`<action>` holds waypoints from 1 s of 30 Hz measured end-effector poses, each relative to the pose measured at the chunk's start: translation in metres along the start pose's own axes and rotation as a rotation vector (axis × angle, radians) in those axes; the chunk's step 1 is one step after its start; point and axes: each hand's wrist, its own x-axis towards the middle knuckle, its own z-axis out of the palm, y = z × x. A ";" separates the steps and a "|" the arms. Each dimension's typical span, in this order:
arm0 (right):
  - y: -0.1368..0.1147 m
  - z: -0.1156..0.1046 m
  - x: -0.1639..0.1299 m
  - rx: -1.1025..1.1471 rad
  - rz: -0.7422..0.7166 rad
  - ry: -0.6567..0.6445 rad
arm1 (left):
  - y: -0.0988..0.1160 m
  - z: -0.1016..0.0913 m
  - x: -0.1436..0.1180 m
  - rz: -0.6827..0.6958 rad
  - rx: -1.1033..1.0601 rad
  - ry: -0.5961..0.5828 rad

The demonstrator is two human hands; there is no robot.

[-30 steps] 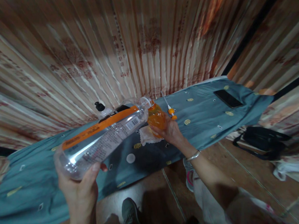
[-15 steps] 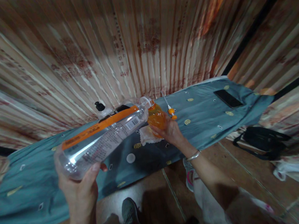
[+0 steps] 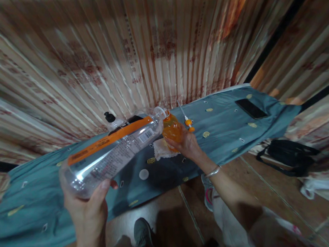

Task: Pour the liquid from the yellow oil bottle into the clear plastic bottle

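Note:
My left hand [image 3: 87, 210] grips the base of a large clear plastic bottle [image 3: 111, 152] with an orange label stripe, tipped almost flat. Its open mouth meets the top of a small orange bottle [image 3: 171, 130]. My right hand [image 3: 187, 143] holds that small orange bottle upright on a long board covered in blue-grey cloth [image 3: 29, 198]. A crumpled white tissue [image 3: 161, 149] lies under the small bottle. An orange-and-white nozzle [image 3: 187, 121] lies just right of it.
A black phone [image 3: 250, 108] lies at the board's right end. A bottle with a black cap [image 3: 110, 119] stands behind the large bottle. A white cap [image 3: 143, 174] rests on the cloth. A black bag [image 3: 290, 157] sits on the floor at right. A corrugated wall is behind.

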 end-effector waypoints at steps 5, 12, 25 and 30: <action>-0.003 -0.001 -0.001 0.008 -0.011 0.000 | -0.001 -0.001 0.001 0.019 -0.007 -0.018; -0.002 -0.001 -0.001 -0.006 -0.003 0.003 | -0.001 0.000 0.002 0.022 0.002 -0.014; -0.004 -0.001 0.000 0.001 0.021 -0.004 | -0.001 0.000 0.000 0.017 0.021 -0.010; -0.005 -0.002 0.001 0.005 0.028 -0.010 | -0.002 -0.001 0.001 0.009 0.035 0.001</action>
